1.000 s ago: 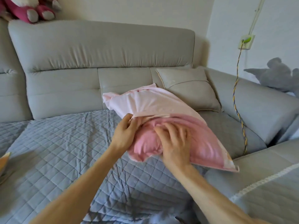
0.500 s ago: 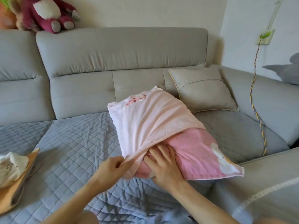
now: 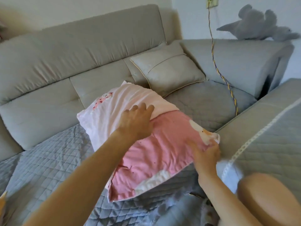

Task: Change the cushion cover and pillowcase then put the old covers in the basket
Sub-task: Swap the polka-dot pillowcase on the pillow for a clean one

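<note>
A bare knee (image 3: pixel 267 198) sat lowest at the right, beside the white lace trim (image 3: pixel 254 137) of the side seat's cover. Just beyond it, the right hand (image 3: pixel 206 154) had its fingers curled around the near right corner of the pillow (image 3: pixel 154 157), pinching the darker pink fabric close to a white animal print. The pillow lay slantwise on the quilted grey sofa cover (image 3: pixel 48 160), with its near flat-seamed edge toward the person.

Farther up, the left hand (image 3: pixel 136 121) rested palm down on top of the pillow with its fingers spread and nearly straight, gripping nothing. It lay right at the line where the pale pink pillowcase (image 3: pixel 114 110) met the darker pink. The pillowcase covered the far half of the pillow.

Behind the pillow a beige cushion (image 3: pixel 169 70) leaned in the corner of the grey sofa (image 3: pixel 81 46). A braided cord (image 3: pixel 213 51) hung down from the wall. A grey plush toy (image 3: pixel 260 25) lay on the far armrest.
</note>
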The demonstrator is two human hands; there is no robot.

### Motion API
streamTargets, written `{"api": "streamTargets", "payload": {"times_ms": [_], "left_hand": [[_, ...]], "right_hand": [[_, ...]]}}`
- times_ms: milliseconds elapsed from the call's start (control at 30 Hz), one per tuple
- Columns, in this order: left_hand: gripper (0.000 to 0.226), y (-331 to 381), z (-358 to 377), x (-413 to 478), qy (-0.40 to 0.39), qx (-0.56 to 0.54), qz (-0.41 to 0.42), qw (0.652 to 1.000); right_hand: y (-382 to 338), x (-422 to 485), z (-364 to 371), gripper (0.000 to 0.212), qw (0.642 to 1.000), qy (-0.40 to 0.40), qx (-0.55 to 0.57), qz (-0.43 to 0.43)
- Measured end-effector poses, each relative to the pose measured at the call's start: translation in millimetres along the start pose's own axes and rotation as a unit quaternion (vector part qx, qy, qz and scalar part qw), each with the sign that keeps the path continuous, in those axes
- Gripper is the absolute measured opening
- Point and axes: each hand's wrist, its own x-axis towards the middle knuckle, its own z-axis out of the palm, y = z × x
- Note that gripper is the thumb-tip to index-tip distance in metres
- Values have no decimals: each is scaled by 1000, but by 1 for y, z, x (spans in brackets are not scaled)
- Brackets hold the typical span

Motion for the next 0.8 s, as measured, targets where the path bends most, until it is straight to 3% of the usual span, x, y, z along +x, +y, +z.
{"api": "streamTargets", "payload": {"times_ms": [100,133,200,233,333,433,567,633,700,733,767,800], "left_hand": [[35,33,18,50,0,43,38,998],[33,42,23,64,-3,58,50,997],[28,56,33,89,-17,84,67,994],[25,61,37,100,-26,85,67,994],[24,67,49,123,-34,55,59,996],[27,63,44,129,-44,-111,0,993],[16,50,1,127,19,-410,-84,908],[20,42,-42,120,47,-555,-92,826],[25,39,-84,106,26,-681,-43,731],[25,42,-101,97,5,-703,-11,712],[25,46,-110,91,-18,-688,21,725],[26,50,-114,86,-42,-647,46,760]], "right_hand": [[2,1,8,102,967,-76,191,150],[1,3,13,110,960,-86,209,163],[0,10,25,134,965,-65,207,149],[-6,12,30,135,970,-53,196,137],[-16,16,39,107,983,-35,174,48],[-16,17,46,85,991,-46,120,-41],[-49,12,51,76,976,-64,153,-144],[-71,3,55,72,959,-112,153,-208],[-94,-5,63,65,949,-143,65,-273],[-114,-6,69,59,940,-170,19,-297],[-129,-9,76,52,939,-205,23,-274],[-149,-14,73,44,949,-213,50,-225]]}}
